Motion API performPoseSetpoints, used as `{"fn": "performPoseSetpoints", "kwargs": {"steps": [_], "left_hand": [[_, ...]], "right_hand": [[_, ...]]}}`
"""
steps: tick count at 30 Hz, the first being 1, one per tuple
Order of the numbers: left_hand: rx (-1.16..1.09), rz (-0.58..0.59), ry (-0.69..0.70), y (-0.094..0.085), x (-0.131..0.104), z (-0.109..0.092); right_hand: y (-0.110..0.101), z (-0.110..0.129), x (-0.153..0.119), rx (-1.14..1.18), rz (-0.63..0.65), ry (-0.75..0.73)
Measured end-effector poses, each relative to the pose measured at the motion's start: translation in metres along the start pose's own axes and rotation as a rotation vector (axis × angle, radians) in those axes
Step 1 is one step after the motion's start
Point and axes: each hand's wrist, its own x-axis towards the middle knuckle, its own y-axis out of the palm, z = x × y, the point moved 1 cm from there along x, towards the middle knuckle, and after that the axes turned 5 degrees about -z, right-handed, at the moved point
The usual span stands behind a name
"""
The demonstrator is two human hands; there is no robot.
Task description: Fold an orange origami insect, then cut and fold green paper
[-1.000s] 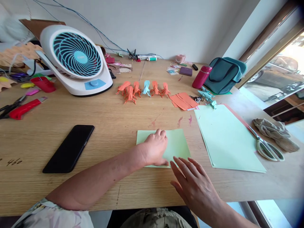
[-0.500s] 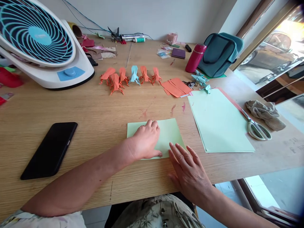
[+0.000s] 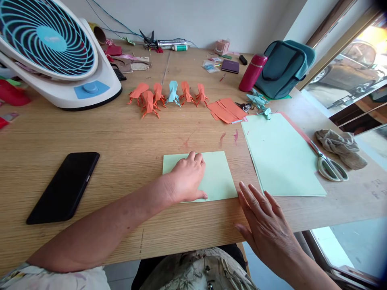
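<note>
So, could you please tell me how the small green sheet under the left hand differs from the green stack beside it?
The small green sheet is clearly smaller than the green stack. The left hand presses the sheet flat; nothing touches the stack. The sheet looks single, while the stack shows several layered edges. Both are pale green and lie flat on the table.
</note>
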Motion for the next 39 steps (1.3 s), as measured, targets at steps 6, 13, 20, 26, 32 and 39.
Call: {"fn": "performPoseSetpoints", "kwargs": {"steps": [6,13,20,26,32,39], "left_hand": [[-0.009,-0.003,-0.005,-0.002,-0.001,0.0],[-0.01,-0.022,-0.01,0.001,-0.002,0.0],[-0.058,-0.089,-0.007,0.007,-0.004,0.001],[-0.123,-0.261,-0.007,0.028,-0.011,0.006],[-0.069,-0.295,-0.023,0.038,-0.028,-0.003],[-0.038,-0.373,0.147,0.063,-0.058,-0.035]], "right_hand": [[-0.006,-0.012,0.058,0.249,-0.149,0.022],[0.056,-0.002,0.149,0.763,-0.215,-0.008],[0.075,-0.001,0.148,0.717,-0.23,-0.054],[0.08,0.0,0.15,0.637,-0.221,-0.088],[0.083,-0.001,0.151,0.535,-0.251,-0.159],[0.085,0.0,0.152,0.535,-0.236,-0.161]]}}
